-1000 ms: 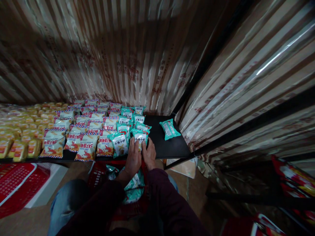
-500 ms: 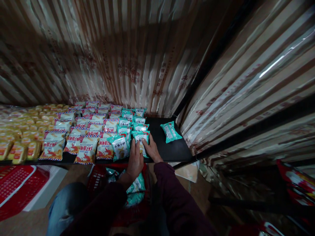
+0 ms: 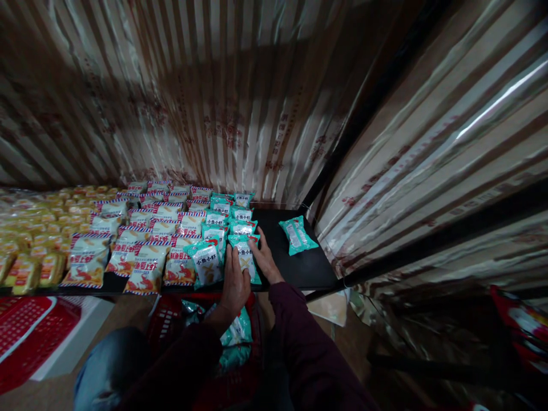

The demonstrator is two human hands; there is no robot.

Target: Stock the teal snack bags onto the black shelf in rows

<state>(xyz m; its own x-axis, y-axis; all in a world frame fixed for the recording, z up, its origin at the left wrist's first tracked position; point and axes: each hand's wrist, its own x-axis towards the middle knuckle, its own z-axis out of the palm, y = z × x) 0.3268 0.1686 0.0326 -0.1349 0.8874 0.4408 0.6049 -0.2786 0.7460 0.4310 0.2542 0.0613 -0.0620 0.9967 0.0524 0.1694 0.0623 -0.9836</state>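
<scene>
A teal snack packet (image 3: 245,257) stands at the front of the teal rows on the black shelf (image 3: 295,274). Both my hands are on it: my left hand (image 3: 235,282) at its left side, fingers straight and close together, and my right hand (image 3: 264,257) at its right edge. Just left of it another teal packet (image 3: 208,264) leans at the shelf's front. More teal packets stand behind in two columns. One teal packet (image 3: 297,235) lies apart on the right, its back face up.
White and red snack packets (image 3: 148,267) and yellow packaged cakes (image 3: 25,274) fill the shelf's left. Below are a red basket (image 3: 165,319) with teal packets and another red basket (image 3: 38,325). A black post (image 3: 329,171) rises at right.
The camera view has shifted slightly, so the shelf appears lower. My hands remain at the same front teal packet, with more of its front now visible between them.
</scene>
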